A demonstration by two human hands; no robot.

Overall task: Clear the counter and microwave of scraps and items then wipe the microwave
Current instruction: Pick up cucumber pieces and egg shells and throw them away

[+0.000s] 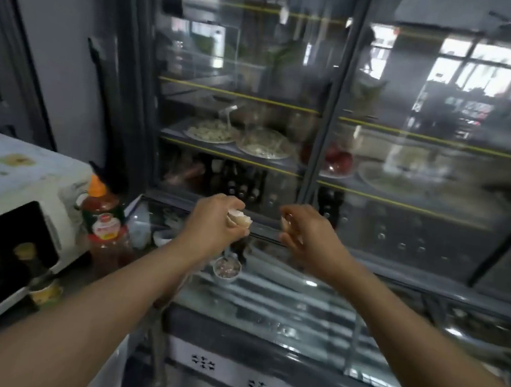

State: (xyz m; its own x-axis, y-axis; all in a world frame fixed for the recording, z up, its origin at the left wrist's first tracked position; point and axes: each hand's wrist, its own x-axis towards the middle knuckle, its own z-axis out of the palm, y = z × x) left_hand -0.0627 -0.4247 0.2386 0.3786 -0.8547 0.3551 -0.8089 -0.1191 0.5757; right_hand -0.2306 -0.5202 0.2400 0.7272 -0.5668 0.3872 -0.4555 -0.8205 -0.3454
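Holding eggshell pieces [239, 218] pinched in left hand [212, 225], raised above the surface; right hand [304, 232] pinches a smaller scrap [286, 220] (identity unclear). Advise light grip to avoid crumbling, carry straight to bin. Microwave [14, 229] at left, unwiped.

The dark counter [85, 279] carries a stained white microwave [13, 213], a red-labelled bottle [102, 223] and a yellow cup [45, 292].
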